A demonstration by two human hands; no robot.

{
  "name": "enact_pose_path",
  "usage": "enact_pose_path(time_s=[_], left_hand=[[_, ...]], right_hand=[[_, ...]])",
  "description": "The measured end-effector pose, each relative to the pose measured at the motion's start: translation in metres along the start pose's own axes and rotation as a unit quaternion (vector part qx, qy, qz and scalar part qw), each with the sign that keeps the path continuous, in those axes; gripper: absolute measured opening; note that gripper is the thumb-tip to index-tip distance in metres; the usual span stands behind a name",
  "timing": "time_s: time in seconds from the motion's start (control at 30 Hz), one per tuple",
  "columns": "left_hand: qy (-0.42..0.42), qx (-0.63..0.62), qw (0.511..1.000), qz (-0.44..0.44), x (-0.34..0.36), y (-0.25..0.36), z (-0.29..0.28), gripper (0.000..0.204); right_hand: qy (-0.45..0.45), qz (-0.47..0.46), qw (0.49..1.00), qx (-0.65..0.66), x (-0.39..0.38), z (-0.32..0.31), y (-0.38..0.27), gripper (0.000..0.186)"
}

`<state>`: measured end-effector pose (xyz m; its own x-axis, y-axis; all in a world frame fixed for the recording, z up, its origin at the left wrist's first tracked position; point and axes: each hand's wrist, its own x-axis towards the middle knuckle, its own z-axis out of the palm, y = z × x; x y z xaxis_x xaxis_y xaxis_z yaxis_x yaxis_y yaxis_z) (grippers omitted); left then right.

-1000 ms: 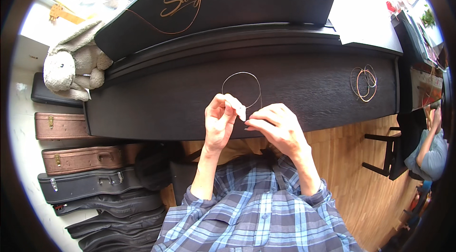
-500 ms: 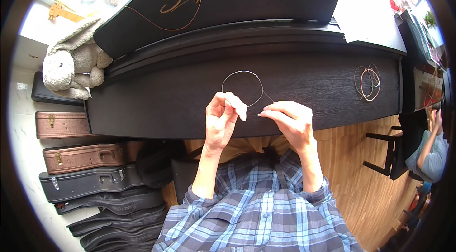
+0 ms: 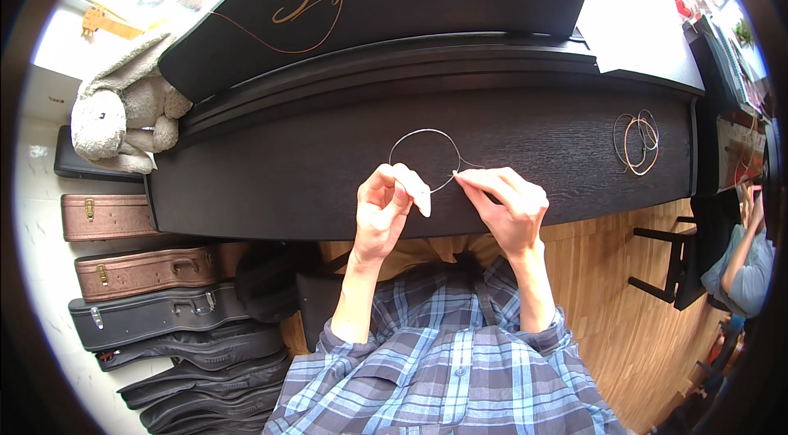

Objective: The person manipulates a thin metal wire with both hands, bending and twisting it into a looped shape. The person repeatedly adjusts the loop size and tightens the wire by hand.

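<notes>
A thin silvery guitar string (image 3: 425, 130) is bent into a round loop above the black piano lid. On the loop's left side my left hand (image 3: 380, 209) is closed, its fingertips pinching the wire. My right hand (image 3: 513, 207) pinches the loop's right side between thumb and forefinger. A loose tail of the string curves out beyond the right fingertips. Farther right on the lid lies a coil (image 3: 627, 149) of copper-coloured and darker strings, touched by neither hand. Another copper-coloured string (image 3: 279, 50) drapes in a curve across the upright black board at the back.
The dark piano lid (image 3: 279, 172) spans the space ahead of me. At its left end sits a plush rabbit (image 3: 103, 123). Brown and black instrument cases (image 3: 139, 274) are stacked at left. A black stool (image 3: 680, 263) and another person (image 3: 743, 258) are at right.
My right fingertips have shifted onto the loop's right side, and the string's tail now sticks out to the right. The loop has moved slightly right and nearer. My left hand has barely moved.
</notes>
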<state>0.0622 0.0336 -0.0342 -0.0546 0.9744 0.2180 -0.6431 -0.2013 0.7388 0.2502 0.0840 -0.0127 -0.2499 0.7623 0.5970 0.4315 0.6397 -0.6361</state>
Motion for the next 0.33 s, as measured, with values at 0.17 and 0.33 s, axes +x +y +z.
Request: enact_pose_path(time_s=[0.17,0.33], left_hand=[[-0.033,0.033,0.999,-0.011,0.000,-0.002,-0.004,0.015],[-0.028,0.057,0.994,-0.090,-0.001,0.002,-0.009,0.016]], right_hand=[[0.014,0.027,0.999,0.018,-0.002,0.005,-0.006,0.016],[0.037,0.068,0.977,0.200,-0.021,0.019,0.002,0.054]])
